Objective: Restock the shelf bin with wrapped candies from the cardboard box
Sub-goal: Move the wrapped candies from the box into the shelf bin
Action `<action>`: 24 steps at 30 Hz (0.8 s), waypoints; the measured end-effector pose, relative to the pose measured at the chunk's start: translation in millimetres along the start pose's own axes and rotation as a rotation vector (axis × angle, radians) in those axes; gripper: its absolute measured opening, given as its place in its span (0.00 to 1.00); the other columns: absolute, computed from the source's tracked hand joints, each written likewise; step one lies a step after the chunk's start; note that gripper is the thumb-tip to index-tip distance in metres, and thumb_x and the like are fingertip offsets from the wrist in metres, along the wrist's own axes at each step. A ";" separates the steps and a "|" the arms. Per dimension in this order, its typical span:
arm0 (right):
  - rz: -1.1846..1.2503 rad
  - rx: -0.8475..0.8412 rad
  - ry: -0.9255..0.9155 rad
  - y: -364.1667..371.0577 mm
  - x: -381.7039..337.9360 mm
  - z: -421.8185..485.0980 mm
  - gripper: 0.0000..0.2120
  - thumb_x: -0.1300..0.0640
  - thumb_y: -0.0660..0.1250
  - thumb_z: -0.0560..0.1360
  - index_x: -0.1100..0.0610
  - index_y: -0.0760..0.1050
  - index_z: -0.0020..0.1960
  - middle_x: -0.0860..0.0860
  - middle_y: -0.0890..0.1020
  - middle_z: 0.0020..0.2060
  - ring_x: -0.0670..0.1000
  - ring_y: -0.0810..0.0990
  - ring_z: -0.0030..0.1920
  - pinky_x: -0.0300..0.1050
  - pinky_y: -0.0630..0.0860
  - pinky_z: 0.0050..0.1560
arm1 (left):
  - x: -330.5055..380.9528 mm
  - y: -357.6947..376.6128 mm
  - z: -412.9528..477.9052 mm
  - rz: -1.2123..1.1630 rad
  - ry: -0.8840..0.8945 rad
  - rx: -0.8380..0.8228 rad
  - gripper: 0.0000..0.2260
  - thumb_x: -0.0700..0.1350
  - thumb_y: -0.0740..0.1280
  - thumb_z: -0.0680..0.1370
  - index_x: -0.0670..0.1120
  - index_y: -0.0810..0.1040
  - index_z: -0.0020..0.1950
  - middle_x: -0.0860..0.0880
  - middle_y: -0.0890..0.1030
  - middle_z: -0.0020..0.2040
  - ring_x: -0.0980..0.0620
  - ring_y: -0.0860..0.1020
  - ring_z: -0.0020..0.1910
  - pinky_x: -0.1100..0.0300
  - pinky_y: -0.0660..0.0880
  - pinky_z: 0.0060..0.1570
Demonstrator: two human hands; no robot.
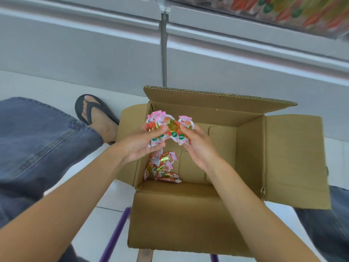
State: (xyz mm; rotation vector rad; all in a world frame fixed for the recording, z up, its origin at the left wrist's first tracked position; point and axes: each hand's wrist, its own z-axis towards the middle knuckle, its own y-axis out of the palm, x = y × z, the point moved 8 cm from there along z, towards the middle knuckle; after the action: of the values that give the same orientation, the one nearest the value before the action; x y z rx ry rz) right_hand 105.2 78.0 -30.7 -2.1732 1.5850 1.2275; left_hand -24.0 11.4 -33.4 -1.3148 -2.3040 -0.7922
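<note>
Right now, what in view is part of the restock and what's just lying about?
Job: held candies, pinched between left grip and right grip; loose candies inside the box; box; bin, top right.
Lying about: sandal; purple bar beside the box.

You hold pink-and-red wrapped candies (170, 129) above the open cardboard box (292, 157). A loose heap (162, 167) lies against its left wall.
</note>
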 end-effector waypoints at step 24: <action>-1.575 -0.038 -0.107 -26.5 164.2 86.9 0.37 0.46 0.70 0.75 0.60 0.57 0.76 0.60 0.48 0.77 0.62 0.42 0.78 0.52 0.43 0.77 | -16.4 -42.5 5.1 -0.022 -0.116 0.134 0.11 0.40 0.69 0.77 0.45 0.77 0.60 0.49 0.84 0.46 0.56 0.81 0.43 0.70 0.74 0.27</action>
State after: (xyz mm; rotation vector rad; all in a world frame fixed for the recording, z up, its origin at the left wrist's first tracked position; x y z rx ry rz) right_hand 98.4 23.2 -210.0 -2.2441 -0.3943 0.6927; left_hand -52.9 -13.4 -58.8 -1.3098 -2.4187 -0.5703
